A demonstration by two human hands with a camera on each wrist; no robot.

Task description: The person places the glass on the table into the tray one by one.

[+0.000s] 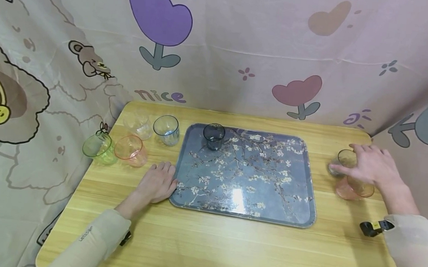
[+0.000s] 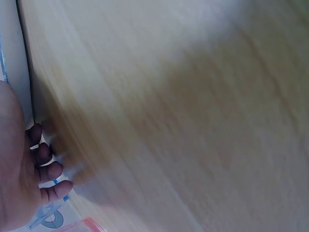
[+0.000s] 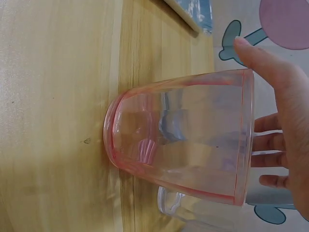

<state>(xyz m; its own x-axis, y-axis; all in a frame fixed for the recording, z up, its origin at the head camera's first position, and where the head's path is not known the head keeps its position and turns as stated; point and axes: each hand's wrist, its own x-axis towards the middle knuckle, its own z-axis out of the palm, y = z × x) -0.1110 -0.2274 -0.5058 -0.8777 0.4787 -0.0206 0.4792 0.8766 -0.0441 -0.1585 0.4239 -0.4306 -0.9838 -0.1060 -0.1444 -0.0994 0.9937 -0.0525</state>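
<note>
My right hand [image 1: 372,165] reaches over a dark-rimmed clear glass [image 1: 340,161] at the table's right, thumb and fingers spread around its rim. Whether they touch it I cannot tell. Just in front stands a pink glass [image 1: 348,189], which fills the middle of the right wrist view; beyond its rim appear the fingers [image 3: 270,142]. My left hand [image 1: 158,183] rests at the left edge of a blue-grey, blossom-patterned tray [image 1: 239,193], its fingers loosely bent. On the tray, near its back left corner, a dark grey glass [image 1: 214,137] stands upright.
Left of the tray stand a blue-rimmed glass [image 1: 167,131], a clear glass [image 1: 140,126], a pink glass [image 1: 132,152] and a green glass [image 1: 101,149]. Patterned cloth [image 1: 220,47] hangs behind the wooden table [image 1: 206,248] and along both sides.
</note>
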